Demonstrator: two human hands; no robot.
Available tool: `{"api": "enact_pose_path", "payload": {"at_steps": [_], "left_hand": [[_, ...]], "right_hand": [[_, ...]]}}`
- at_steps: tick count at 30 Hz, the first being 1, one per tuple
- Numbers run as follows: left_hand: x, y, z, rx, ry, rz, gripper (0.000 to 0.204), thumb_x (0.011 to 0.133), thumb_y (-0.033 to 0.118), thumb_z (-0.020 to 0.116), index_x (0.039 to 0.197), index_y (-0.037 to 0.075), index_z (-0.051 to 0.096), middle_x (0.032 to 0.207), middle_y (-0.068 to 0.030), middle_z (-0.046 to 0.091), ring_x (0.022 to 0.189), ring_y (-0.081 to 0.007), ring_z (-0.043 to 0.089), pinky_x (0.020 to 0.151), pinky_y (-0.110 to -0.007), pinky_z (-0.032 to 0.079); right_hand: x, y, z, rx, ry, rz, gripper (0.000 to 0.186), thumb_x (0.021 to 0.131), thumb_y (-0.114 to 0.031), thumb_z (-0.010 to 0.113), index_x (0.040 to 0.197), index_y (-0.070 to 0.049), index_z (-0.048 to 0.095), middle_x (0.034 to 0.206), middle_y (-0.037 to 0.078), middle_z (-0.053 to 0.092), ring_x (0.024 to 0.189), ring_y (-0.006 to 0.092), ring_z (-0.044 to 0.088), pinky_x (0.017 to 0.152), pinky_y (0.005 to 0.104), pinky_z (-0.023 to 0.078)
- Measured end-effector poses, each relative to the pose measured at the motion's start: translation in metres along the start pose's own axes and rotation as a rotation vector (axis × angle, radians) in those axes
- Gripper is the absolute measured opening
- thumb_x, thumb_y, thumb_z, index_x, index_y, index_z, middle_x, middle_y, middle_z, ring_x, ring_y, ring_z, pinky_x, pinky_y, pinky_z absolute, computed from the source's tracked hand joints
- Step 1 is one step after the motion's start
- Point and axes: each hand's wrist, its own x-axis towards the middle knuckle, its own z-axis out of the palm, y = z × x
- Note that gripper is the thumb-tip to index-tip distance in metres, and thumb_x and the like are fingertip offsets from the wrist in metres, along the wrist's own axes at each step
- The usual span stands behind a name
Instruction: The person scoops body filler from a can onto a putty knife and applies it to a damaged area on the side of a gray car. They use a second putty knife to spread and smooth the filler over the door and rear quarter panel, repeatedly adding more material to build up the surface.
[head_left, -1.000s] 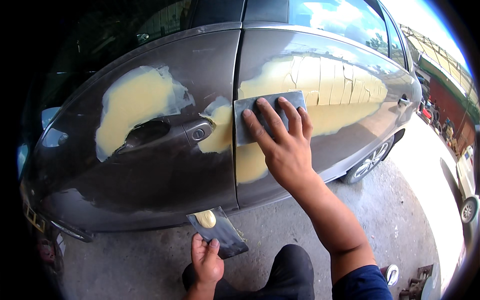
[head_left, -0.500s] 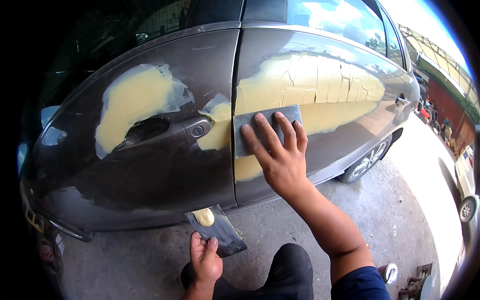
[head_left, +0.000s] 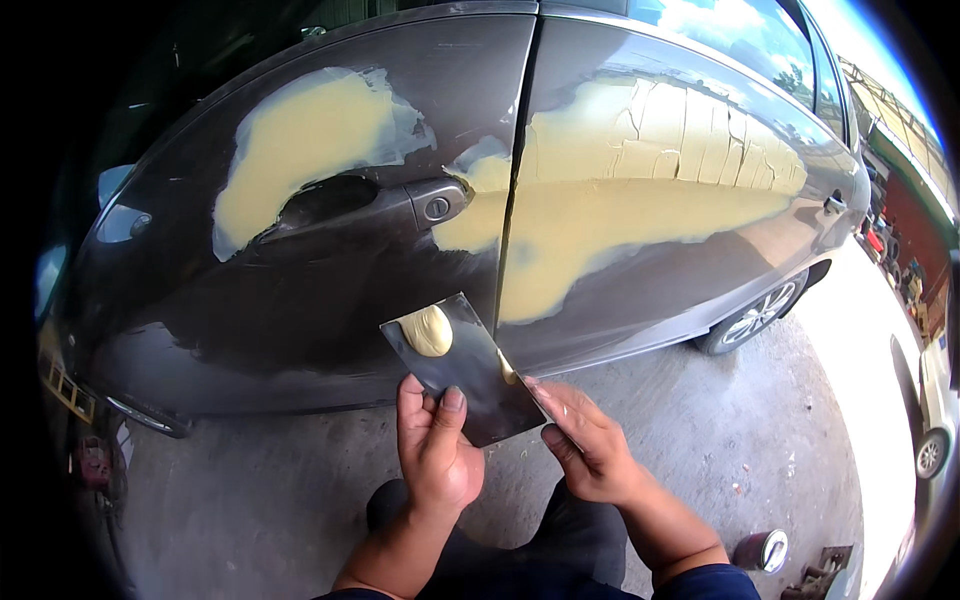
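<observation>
Tipping the plate, pinched near-closed by the left hand before the car door, could slide the filler lump off, while the right hand seemingly grips a spreader edge-on beside it.

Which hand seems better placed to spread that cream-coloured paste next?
Probably the right hand: it pinches a thin grey spreader, seen nearly edge-on, with smooth cream-coloured paste at its edge. The left hand grips a dark rectangular plate bearing a larger blob.

A head-worn fisheye looks down at nearby hands and car.
</observation>
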Motion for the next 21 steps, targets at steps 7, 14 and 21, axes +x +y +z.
{"api": "enact_pose_path", "payload": {"at_steps": [7, 14, 21], "left_hand": [[0.004, -0.001, -0.002, 0.136, -0.004, 0.183, 0.041, 0.097, 0.0, 0.048, 0.138, -0.001, 0.042, 0.129, -0.0111, 0.056, 0.118, -0.017, 0.052, 0.107, -0.034, 0.036], [0.006, -0.001, 0.003, 0.159, -0.064, 0.206, 0.041, 0.097, 0.001, 0.049, 0.137, -0.005, 0.043, 0.129, -0.0132, 0.056, 0.116, -0.0173, 0.054, 0.104, -0.033, 0.038], [0.008, 0.01, -0.021, 0.275, -0.009, 0.385, 0.039, 0.096, 0.0, 0.048, 0.134, -0.008, 0.043, 0.126, -0.0153, 0.058, 0.115, -0.0192, 0.054, 0.104, -0.034, 0.038]], "right_hand": [[0.016, -0.002, -0.03, -0.677, 0.142, -0.107, 0.046, 0.078, 0.001, 0.057, 0.123, -0.01, 0.065, 0.126, 0.009, 0.063, 0.117, 0.0311, 0.055, 0.105, 0.0493, 0.038], [0.026, 0.003, -0.03, -0.836, -0.069, -0.245, 0.045, 0.081, -0.01, 0.061, 0.124, -0.018, 0.065, 0.129, 0.002, 0.061, 0.118, 0.0237, 0.054, 0.112, 0.0487, 0.027], [0.098, 0.012, -0.075, -1.133, 0.349, -0.172, 0.05, 0.079, 0.001, 0.058, 0.126, -0.016, 0.063, 0.13, 0.002, 0.061, 0.117, 0.0249, 0.054, 0.106, 0.0451, 0.031]]}}
